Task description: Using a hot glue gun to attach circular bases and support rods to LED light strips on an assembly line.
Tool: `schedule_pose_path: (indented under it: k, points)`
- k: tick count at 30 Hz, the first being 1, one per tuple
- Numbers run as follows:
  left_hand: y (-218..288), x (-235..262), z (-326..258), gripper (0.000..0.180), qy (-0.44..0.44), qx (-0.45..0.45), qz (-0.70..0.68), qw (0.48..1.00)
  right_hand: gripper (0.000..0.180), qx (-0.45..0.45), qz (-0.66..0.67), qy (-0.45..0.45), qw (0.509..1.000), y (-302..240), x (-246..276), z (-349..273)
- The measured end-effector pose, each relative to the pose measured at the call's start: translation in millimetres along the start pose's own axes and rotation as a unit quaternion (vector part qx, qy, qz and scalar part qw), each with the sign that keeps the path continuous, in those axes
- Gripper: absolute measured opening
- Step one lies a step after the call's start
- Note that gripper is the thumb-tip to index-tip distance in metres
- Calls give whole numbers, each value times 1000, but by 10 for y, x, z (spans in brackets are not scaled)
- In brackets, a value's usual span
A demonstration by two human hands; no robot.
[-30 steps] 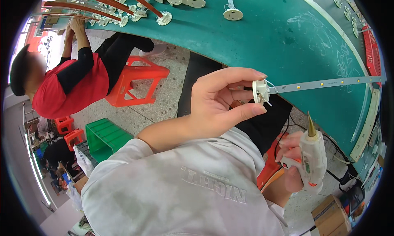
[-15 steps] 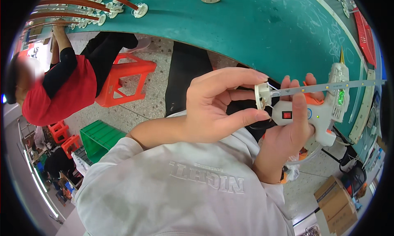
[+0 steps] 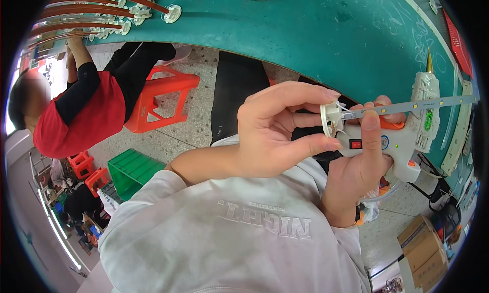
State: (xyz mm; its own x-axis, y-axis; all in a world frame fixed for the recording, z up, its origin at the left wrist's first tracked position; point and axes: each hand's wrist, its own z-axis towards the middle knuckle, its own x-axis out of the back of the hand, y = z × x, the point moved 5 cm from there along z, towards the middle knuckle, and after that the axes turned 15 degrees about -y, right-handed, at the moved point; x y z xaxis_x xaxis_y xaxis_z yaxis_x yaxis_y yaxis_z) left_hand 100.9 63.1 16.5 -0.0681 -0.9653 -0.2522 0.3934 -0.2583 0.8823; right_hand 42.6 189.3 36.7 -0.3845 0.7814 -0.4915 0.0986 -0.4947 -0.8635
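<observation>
Below the curved edge of the green table [image 3: 305, 33], the person's left hand [image 3: 275, 135] pinches a small white round end cap [image 3: 330, 118] between thumb and forefinger, fingers clamped on its rim. A long thin LED strip [image 3: 412, 107] studded with small yellow chips runs from the cap out to the right, with fine white wires showing where the two meet. Just beside the cap, the right hand [image 3: 361, 165] grips a white hot glue gun [image 3: 407, 140] with an orange trigger, fingers wrapped tight around its handle, thumb pressed up against the strip. The gun's brass nozzle points upward, right of the cap. More white caps [image 3: 173, 12] and brown rods [image 3: 102, 10] lie on the table far to the upper left of the cap. Left of the table, another person in a red top [image 3: 76, 120] sits by an orange stool [image 3: 163, 97].
</observation>
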Motion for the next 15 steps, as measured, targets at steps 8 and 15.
schedule_pose_path:
  k: [8, 15]
  points:
    - [20, -31, 31, 50, 61, 7, -49, 997, 23, -23, -35, -10, 999, -9, 4, 17]
    - [37, -15, 60, 53, 33, -12, -33, 999, 20, -10, -44, 56, 997, 6, 17, 33]
